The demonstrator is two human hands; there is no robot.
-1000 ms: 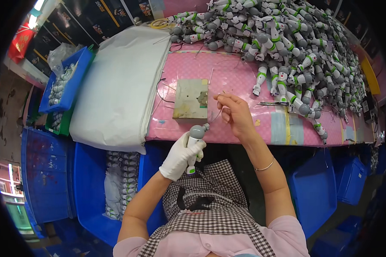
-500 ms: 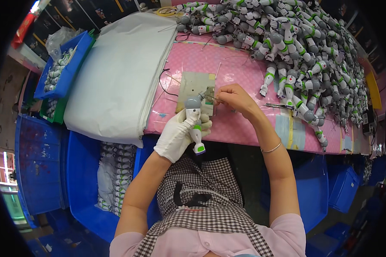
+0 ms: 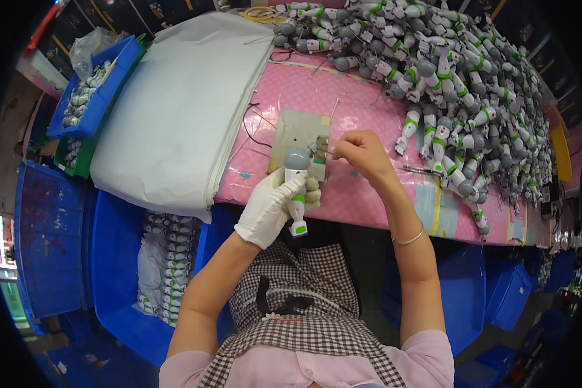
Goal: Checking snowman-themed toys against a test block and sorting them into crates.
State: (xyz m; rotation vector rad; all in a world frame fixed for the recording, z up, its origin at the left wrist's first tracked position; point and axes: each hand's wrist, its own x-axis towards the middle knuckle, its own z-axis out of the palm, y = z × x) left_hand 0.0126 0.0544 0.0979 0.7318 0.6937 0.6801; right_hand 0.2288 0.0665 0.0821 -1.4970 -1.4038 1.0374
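Observation:
My left hand (image 3: 265, 210), in a white glove, is closed around a plastic toy limb (image 3: 297, 207). The limb is white with green bands, a dark purple end towards me and a grey ball-shaped joint at the far end. My bare right hand (image 3: 362, 154) is pinched on a thin wire-like piece (image 3: 328, 152), whose far end lies close to the grey joint. Below both hands, a flat grey metal plate (image 3: 295, 124) rests on the table, with a small metal fixture (image 3: 322, 143) on its right side. The fingertips of my right hand are partly hidden.
A large heap of similar toy limbs (image 3: 446, 84) covers the far right of the pink table (image 3: 368, 116). Pliers-like metal tool (image 3: 422, 171) lies beside it. White sheeting (image 3: 168, 116) covers the left. Blue bins (image 3: 119, 258) with more limbs stand below and at far left.
The view has shifted slightly. My right hand has turned a little and drawn slightly away from the grey joint. My left hand keeps its hold on the toy limb.

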